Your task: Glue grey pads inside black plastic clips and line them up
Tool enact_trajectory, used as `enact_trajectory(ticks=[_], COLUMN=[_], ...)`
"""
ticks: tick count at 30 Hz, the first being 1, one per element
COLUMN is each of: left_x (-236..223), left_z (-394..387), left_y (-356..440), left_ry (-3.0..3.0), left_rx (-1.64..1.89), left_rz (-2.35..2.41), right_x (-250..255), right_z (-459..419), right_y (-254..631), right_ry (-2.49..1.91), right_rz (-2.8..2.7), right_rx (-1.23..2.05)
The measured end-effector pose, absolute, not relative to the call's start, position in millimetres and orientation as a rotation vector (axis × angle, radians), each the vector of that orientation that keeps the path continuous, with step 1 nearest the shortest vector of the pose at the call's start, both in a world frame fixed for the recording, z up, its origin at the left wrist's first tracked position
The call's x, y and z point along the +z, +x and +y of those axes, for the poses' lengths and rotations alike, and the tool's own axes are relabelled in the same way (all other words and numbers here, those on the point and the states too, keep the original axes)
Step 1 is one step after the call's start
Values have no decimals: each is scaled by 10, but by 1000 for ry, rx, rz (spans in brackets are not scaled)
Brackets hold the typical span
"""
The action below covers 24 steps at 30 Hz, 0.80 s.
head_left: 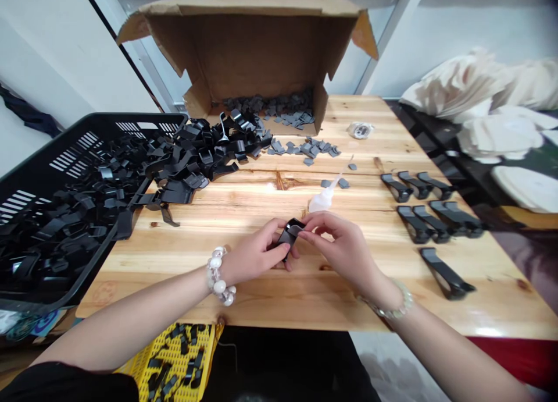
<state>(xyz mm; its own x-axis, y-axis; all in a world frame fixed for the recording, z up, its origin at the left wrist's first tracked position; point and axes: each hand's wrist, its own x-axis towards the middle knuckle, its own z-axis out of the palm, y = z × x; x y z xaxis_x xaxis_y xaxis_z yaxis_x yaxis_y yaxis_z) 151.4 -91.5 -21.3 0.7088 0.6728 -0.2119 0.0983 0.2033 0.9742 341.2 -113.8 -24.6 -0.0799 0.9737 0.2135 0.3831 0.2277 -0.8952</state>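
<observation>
Near the front middle of the table, my left hand [257,251] is closed around a black curved plastic clip [288,237], holding it tilted. My right hand [337,242] pinches at the clip's upper end, where a small grey pad [297,230] shows against the inside of the curve; the fingertips partly hide it. Just beyond the hands lies a white squeeze bottle [321,201] with a thin nozzle. Loose grey pads [344,183] rest near that nozzle.
A black crate [78,140] of clips stands at left, its pile spilling onto the table. An open cardboard box [261,47] holds grey pads at the back. Several clips [444,274] lie in rows at right. A yellow basket [209,355] sits below the front edge.
</observation>
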Motion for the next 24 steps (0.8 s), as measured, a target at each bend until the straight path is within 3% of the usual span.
enact_trajectory(ticks=[24], left_x=[-280], left_z=[-941], left_y=[1515], left_ry=[1427], left_rx=[464], left_rz=[725], right_x=[-244], right_z=[-1134], right_y=[3383], right_ry=[-1360], right_rz=[-1815], right_rx=[557])
